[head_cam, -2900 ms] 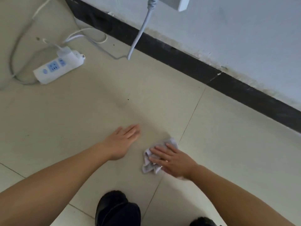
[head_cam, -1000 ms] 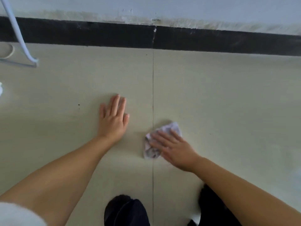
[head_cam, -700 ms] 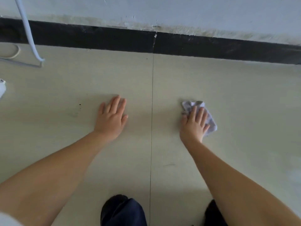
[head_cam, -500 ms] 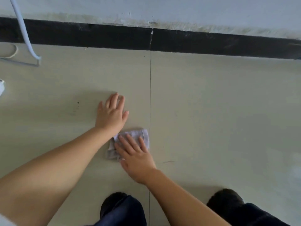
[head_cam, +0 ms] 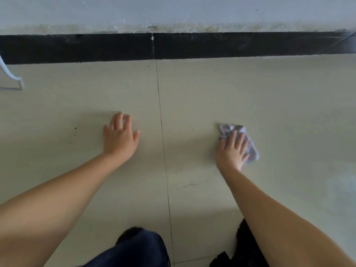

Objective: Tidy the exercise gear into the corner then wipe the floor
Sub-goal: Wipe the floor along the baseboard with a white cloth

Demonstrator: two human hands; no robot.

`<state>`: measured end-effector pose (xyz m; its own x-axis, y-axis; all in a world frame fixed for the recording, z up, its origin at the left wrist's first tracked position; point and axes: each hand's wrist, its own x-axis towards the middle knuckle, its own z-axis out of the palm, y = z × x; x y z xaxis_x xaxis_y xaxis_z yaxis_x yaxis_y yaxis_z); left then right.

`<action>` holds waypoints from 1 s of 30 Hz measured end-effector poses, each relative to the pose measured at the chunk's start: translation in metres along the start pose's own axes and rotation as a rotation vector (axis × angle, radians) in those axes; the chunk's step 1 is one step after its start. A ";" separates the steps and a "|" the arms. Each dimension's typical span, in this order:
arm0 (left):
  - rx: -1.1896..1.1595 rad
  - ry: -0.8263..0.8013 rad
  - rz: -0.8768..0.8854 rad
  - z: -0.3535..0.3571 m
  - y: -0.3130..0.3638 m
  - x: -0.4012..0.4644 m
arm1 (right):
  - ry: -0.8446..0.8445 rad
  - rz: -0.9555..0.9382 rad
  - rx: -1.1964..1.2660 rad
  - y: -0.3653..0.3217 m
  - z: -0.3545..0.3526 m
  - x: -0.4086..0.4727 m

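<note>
The wiping step is judged to be under way: the right hand (head_cam: 233, 149) is pressing the cloth (head_cam: 250, 146) flat-fingered onto the floor (head_cam: 279, 112) right of the tile seam (head_cam: 163, 151), the left hand (head_cam: 119, 136) is bracing with fingers released, and the next stroke is calling for steady downward pressure.

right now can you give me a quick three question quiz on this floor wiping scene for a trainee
1. True or false: the left hand presses the cloth.
2. On which side of the tile seam does the cloth lie: A left, B right, C across it?
3. What lies under the right hand?

Key: 1 false, the left hand rests flat on the bare floor. 2 B. 3 the cloth.
</note>
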<state>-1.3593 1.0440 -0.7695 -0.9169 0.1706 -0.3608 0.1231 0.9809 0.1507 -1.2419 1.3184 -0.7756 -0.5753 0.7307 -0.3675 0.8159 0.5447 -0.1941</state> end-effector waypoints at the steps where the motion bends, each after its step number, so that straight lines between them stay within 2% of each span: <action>1: -0.006 0.003 -0.003 0.000 0.001 0.001 | 0.011 -0.213 -0.074 -0.027 0.016 -0.024; 2: -0.014 0.009 -0.006 0.000 0.002 0.003 | -0.044 -0.466 -0.162 -0.053 0.031 -0.052; 4: -0.026 0.020 -0.007 0.001 0.000 0.003 | -0.344 -0.920 -0.337 -0.084 0.054 -0.100; 6: -0.032 0.050 0.014 0.003 -0.002 0.002 | -0.535 -1.144 -0.372 -0.097 0.049 -0.108; 8: -0.038 0.050 0.009 0.002 -0.002 0.000 | -0.480 -1.221 -0.340 -0.088 0.040 -0.079; 9: -0.038 0.031 0.001 0.001 -0.001 -0.001 | -0.445 -1.169 -0.325 -0.076 0.032 -0.059; 11: -0.032 0.007 0.000 -0.002 0.001 -0.001 | -0.295 -0.929 -0.289 -0.036 0.014 -0.006; 13: 0.003 -0.011 0.022 -0.003 0.001 -0.001 | -0.166 -0.566 -0.233 0.018 -0.017 0.040; 16: 0.109 -0.086 0.063 -0.003 -0.004 -0.001 | -0.157 0.030 -0.094 0.084 -0.065 0.078; 18: 0.182 -0.138 0.088 -0.004 -0.006 -0.001 | -0.165 0.213 -0.087 0.081 -0.069 0.087; 19: 0.196 -0.153 0.092 -0.004 -0.006 -0.002 | -0.149 0.203 -0.095 0.063 -0.063 0.087; 20: 0.196 -0.164 0.091 -0.004 -0.006 -0.002 | -0.113 0.125 -0.106 0.038 -0.052 0.082; 22: 0.189 -0.169 0.094 -0.002 -0.004 -0.004 | -0.092 -0.165 -0.148 -0.029 -0.021 0.055; 26: 0.151 -0.149 0.075 0.004 -0.005 -0.007 | -0.312 -0.852 -0.375 -0.154 0.037 -0.033; 28: 0.124 -0.141 0.071 0.008 -0.007 -0.008 | -0.367 -1.045 -0.461 -0.180 0.043 -0.034; 30: 0.058 -0.126 0.069 0.010 -0.009 -0.007 | -0.325 -1.132 -0.446 -0.181 0.037 -0.004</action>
<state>-1.3499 1.0348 -0.7773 -0.8510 0.2445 -0.4648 0.2092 0.9696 0.1271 -1.3851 1.2019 -0.7728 -0.8456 -0.3360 -0.4148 -0.2514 0.9361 -0.2459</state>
